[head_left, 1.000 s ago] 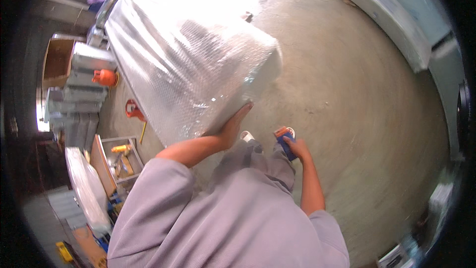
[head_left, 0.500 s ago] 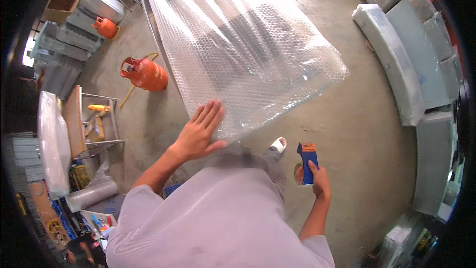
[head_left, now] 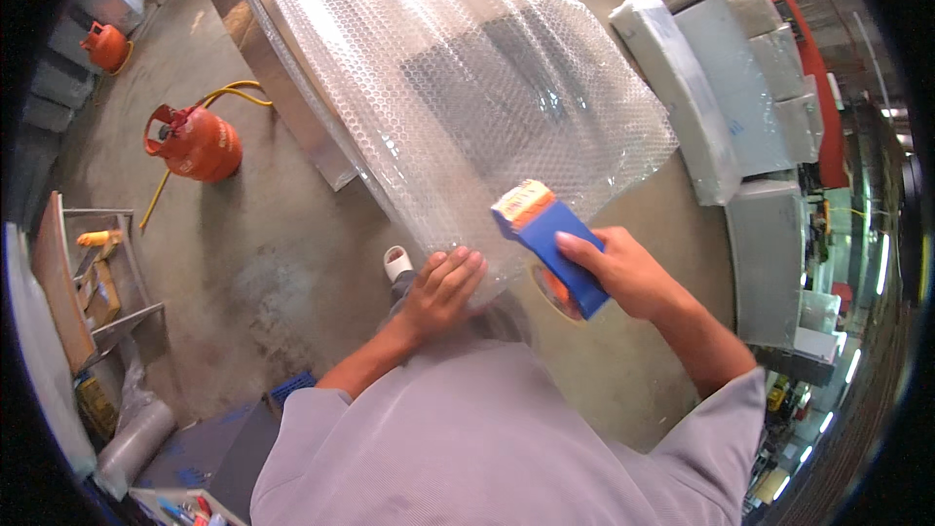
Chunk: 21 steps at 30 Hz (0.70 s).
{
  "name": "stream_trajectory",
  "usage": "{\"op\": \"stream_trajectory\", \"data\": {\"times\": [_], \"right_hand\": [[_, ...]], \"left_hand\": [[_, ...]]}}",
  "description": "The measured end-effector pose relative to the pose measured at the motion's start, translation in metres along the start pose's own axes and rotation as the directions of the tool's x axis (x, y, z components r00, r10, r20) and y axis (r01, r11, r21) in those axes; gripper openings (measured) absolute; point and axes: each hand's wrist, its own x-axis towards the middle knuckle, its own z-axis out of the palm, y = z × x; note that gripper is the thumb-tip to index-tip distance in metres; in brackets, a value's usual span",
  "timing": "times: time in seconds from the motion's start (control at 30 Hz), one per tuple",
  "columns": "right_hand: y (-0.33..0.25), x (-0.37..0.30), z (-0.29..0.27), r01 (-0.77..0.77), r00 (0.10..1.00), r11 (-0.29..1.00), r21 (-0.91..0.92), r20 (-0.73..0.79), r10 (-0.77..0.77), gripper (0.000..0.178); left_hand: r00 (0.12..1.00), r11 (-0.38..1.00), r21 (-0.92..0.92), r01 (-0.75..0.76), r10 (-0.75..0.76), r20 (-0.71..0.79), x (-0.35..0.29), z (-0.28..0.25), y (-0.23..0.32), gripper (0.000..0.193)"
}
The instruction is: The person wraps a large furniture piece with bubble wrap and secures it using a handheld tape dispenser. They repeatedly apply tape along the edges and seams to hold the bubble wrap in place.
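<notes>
A large sheet of clear bubble wrap (head_left: 360,88) stretches away in front of me over a long flat surface, and a darker rectangular patch shows through its middle. At its near end my left hand (head_left: 443,292) rests on the wrap, fingers side by side and laid over it; the thumb is hidden. My right hand (head_left: 623,273) grips a blue tape dispenser (head_left: 560,248) with an orange-and-white front end and a tape roll underneath. The dispenser is held beside the wrap's near right part, tilted toward the left hand. Whether it touches the wrap I cannot tell.
An orange gas cylinder (head_left: 200,146) with a yellow hose stands on the floor at left, another orange cylinder (head_left: 104,46) farther back. A metal-framed stand (head_left: 136,321) is at the left. Wrapped panels (head_left: 677,88) line the right side. A plastic roll (head_left: 136,448) lies lower left.
The right hand has brought the tape dispenser up and left, from low beside my body to the wrap's near end. The left hand stays at that end, its fingers less stretched. My view has turned.
</notes>
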Motion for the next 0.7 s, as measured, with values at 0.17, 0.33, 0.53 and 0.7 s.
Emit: {"op": "stream_trajectory", "data": {"times": [0.17,0.33,0.53,0.7], "right_hand": [[-0.039,0.048,0.042,-0.12,0.992,0.958,-0.258,-0.077,0.104,0.06],[-0.053,0.065,0.049,-0.236,0.972,0.917,-0.322,-0.082,0.221,0.063],[-0.072,0.069,0.05,-0.444,0.896,0.863,-0.24,-0.135,0.423,0.045],[-0.072,0.06,0.05,-0.443,0.895,0.873,-0.204,-0.048,0.443,0.046]], "left_hand": [[0.992,0.992,-0.123,-0.035,0.02,-0.124,-0.014,0.014,-0.004,0.036],[0.977,0.988,-0.145,-0.048,0.016,-0.211,-0.016,0.02,-0.002,0.036],[0.97,0.986,-0.164,-0.036,-0.005,-0.243,-0.012,0.019,-0.002,0.023],[0.966,0.989,-0.143,-0.029,-0.009,-0.258,-0.007,0.016,-0.003,0.017]]}}
